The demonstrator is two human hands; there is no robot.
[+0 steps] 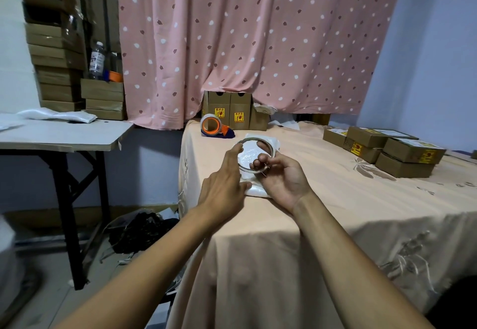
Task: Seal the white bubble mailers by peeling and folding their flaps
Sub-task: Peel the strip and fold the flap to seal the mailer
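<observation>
While the right hand [282, 176] clamps its fingers [258, 165] on a thin ring [254, 138] just above the white mailer [258, 190] on the table [335, 199], the left hand [222, 186], fingers straight, touches the ring's rim. Holding the mailer flat should keep its flap fold square.

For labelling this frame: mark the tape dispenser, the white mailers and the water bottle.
tape dispenser [211, 125], head view, at the roll's core.
white mailers [256, 190], head view, near edge between the hands.
water bottle [97, 60], head view, on its label.
</observation>
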